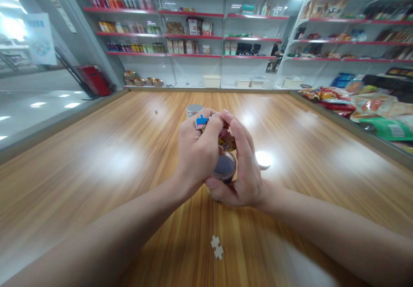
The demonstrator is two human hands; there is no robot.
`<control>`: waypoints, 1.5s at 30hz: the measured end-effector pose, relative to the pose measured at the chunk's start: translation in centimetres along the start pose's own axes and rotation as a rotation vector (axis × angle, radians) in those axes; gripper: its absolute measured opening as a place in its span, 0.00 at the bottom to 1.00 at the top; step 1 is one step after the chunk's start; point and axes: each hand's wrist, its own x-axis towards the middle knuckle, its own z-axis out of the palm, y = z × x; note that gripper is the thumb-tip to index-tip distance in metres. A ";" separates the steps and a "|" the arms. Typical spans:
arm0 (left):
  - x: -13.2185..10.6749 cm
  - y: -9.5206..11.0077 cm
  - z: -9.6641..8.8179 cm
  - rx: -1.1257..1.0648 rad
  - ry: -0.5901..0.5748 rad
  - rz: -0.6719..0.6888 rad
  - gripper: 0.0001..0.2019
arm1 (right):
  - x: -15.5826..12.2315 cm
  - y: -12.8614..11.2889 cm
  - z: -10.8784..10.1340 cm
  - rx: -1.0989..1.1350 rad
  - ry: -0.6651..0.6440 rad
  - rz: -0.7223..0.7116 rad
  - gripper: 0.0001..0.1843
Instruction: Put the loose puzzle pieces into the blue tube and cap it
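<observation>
Both my hands meet above the middle of a wooden table [97, 158]. My left hand [196, 149] is closed round a bunch of colourful jigsaw pieces [202, 121], with a blue one sticking out at the top. My right hand [243, 162] wraps round a small clear jar [225, 166] with a dark bottom, held tilted toward me. The pieces sit at the jar's mouth. A silver lid [194, 109] lies on the table just behind my hands. One pale jigsaw piece [217, 247] lies face down near the front edge.
Shop shelves [193, 37] with red edges and packaged goods line the back wall. Snack bags [371, 106] fill a bin along the right side. A glass partition [38, 84] runs on the left. A tiny dark object [155, 112] lies on the table far left.
</observation>
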 end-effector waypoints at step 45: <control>-2.2 -0.3 0.4 0.174 0.015 0.176 0.14 | -1.0 -1.5 0.7 0.138 0.040 0.233 0.33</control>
